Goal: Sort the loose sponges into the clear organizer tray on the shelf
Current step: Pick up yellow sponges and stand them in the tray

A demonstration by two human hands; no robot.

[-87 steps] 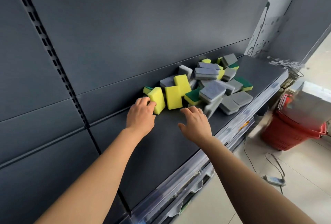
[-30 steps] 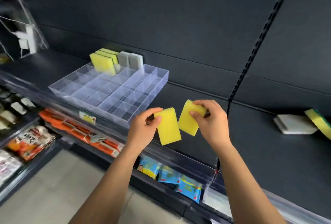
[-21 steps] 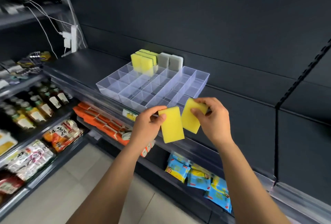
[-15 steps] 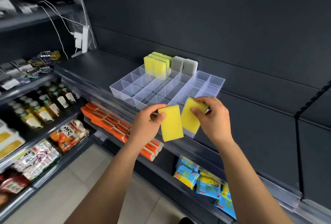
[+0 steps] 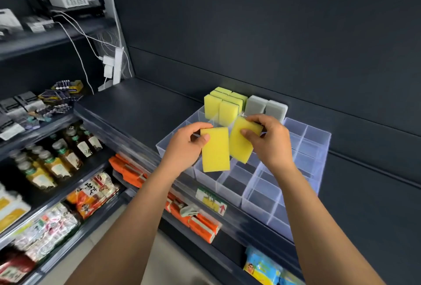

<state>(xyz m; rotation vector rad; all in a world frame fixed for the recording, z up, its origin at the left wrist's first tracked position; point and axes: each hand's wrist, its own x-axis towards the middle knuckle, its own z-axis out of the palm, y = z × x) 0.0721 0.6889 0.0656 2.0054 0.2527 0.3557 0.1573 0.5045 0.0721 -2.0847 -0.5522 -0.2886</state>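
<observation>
Step in hand: we are bringing two sponges to the tray. Both hang over it and neither is set down yet.
Left hand: the left hand (image 5: 184, 148) holds a yellow rectangular foam sponge (image 5: 215, 150) by its upper end. Its fingers (image 5: 198, 126) and thumb are clamped on that end, and the sponge hangs long side down.
Right hand: the right hand (image 5: 271, 143) pinches a second yellow rectangular foam sponge (image 5: 240, 143) at its top corner. This one is tilted, and its lower edge is close beside the first sponge.
Tray: the clear plastic organizer tray (image 5: 319, 133), a grid of square cells, sits on the dark grey metal shelf (image 5: 141, 107) right under both hands.
Already filed: a row of upright yellow foam sponges (image 5: 224, 107) stands at the tray's 11 o'clock corner. A pair of upright grey foam sponges (image 5: 266, 107) stands at its 12 o'clock edge.
Open cells: the cells we can see from the middle toward 6 o'clock and 3 o'clock are unfilled.
Next move: we judge that each sponge goes on edge into a free cell just toward 6 o'clock from the yellow row, so the colours stay together.
What it calls for: we square the tilted sponge to the dividers, lower each one straight into its cell, and only then part the fingers.
</observation>
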